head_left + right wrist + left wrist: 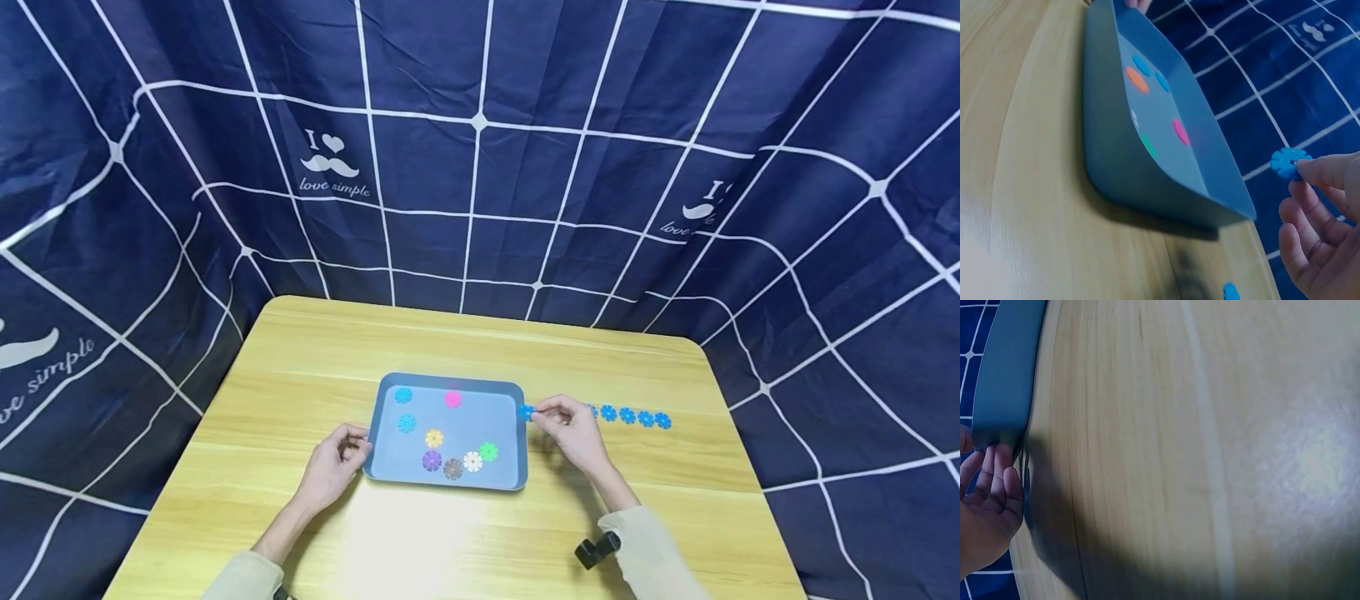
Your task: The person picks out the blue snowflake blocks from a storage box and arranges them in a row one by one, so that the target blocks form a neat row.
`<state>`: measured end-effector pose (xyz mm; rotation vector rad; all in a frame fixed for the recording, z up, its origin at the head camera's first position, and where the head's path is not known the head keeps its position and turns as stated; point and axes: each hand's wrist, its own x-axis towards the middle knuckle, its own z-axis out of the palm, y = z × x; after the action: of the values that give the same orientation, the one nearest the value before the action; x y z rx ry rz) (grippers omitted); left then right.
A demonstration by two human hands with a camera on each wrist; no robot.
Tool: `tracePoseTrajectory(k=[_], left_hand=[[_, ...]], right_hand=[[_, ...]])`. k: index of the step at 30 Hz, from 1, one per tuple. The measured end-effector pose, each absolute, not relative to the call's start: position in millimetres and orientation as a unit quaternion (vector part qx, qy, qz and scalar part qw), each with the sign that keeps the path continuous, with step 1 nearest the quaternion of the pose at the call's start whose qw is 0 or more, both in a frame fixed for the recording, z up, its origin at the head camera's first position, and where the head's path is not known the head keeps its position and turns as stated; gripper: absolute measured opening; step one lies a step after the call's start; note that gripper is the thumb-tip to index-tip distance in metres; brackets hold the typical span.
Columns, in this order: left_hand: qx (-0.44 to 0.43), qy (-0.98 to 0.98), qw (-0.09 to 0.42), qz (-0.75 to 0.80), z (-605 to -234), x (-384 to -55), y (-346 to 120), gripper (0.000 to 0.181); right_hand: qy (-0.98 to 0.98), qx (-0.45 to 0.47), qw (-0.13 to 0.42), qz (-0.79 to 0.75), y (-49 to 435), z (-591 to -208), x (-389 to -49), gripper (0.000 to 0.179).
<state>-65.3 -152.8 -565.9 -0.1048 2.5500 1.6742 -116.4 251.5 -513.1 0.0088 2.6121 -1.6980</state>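
My right hand (573,429) pinches a blue notched plastic disc (1288,164) between thumb and fingertips, just over the right rim of the grey-blue tray (450,380). At the tray's left side my left hand (335,467) holds the rim, its fingers against the end wall in the left wrist view. Inside the tray lie two light blue discs (407,423), a pink disc (453,399), a yellow-orange disc (434,437), a purple disc (432,461), a brown-grey disc (453,469), a white disc (472,461) and a green disc (489,451).
Right of the tray, a row of several blue discs (627,415) lies on the wooden table (330,350), partly hidden behind my right hand. A dark blue curtain (427,167) with white grid lines hangs around the table's back and sides.
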Motion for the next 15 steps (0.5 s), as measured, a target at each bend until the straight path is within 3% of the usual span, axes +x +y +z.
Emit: tracePoseTrajectory(k=[15], left_hand=[[-0.034,0.836,0.038,0.547,-568,-67,-152,0.020]], right_hand=[[0.780,0.074,-0.043,-0.620,322,-508,-96,0.031]])
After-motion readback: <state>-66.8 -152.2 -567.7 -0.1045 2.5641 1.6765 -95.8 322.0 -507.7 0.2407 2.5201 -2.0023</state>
